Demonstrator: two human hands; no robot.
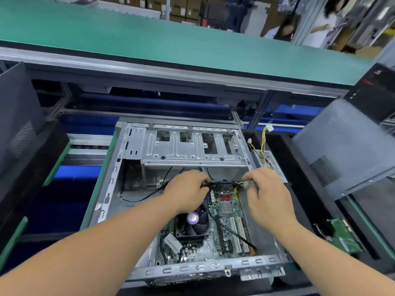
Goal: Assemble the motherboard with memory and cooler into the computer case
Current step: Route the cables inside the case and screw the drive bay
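Note:
An open metal computer case (111,178) lies flat in front of me. Inside it sits the green motherboard (226,212), with a black cooler fan (195,225) on its left part and white slots at the right. My left hand (188,189) pinches a black cable (218,183) above the board's far edge. My right hand (265,193) grips the other end of that cable, where a pale connector shows. Both hands hover over the far end of the board. A second black cable (233,230) runs diagonally across the board.
A drive cage (192,146) fills the case's far end. Yellow and black power wires (264,144) hang at the case's right. Dark case panels stand at left (19,116) and right (342,146). A green card (344,236) lies right. A green conveyor (171,39) runs behind, with people beyond.

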